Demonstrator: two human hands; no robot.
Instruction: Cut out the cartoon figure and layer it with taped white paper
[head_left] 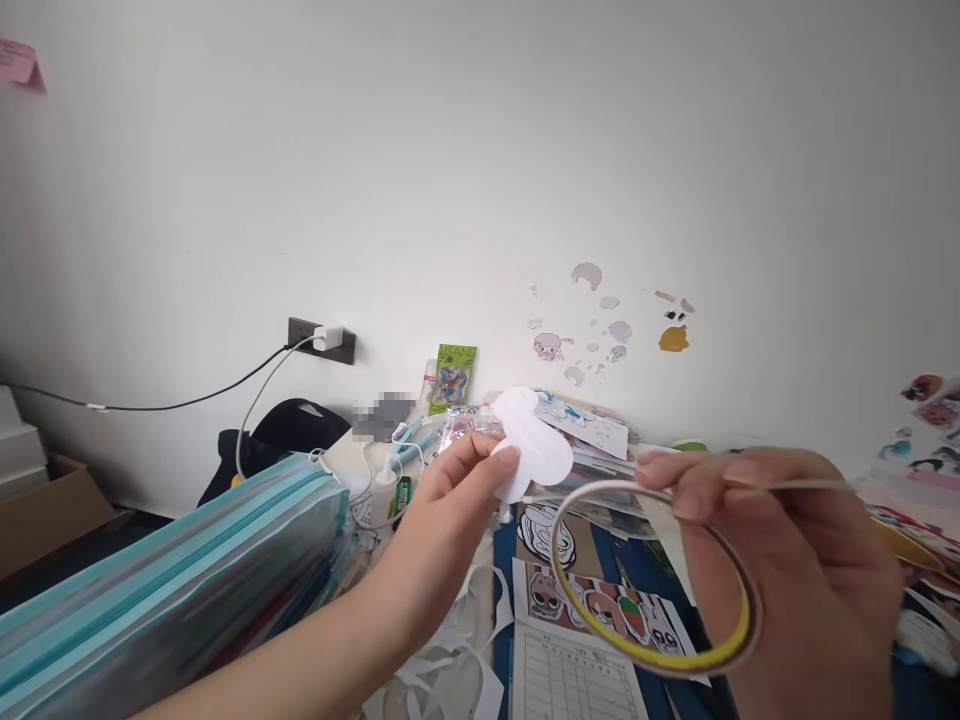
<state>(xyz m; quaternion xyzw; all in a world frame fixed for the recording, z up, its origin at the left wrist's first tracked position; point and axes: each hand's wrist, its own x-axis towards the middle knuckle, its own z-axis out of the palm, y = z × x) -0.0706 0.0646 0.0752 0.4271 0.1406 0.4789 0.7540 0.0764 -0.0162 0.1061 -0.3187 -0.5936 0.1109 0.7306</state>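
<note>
A white paper cutout [541, 452] with rounded lobes is pinched between the thumb and fingers of my left hand [465, 490], its plain side facing me. My right hand [787, 560] grips a thin, nearly used-up roll of tape [649, 660] with a yellow inner ring. A narrow pale strip runs across my right fingers toward the right. The roll hangs tilted, apart from the cutout. Below the hands lie a sheet of printed cartoon animals [600, 605] and a black-and-white character drawing [547, 535].
A clear zip bag with turquoise edging [172, 570] stands at the left. Curled white paper scraps [442, 670] lie in front, beside a gridded sheet [570, 680]. Cutout pieces cling to the wall [480, 180]. A charger [328, 338] with its cable is plugged in. A green packet [454, 375] stands behind.
</note>
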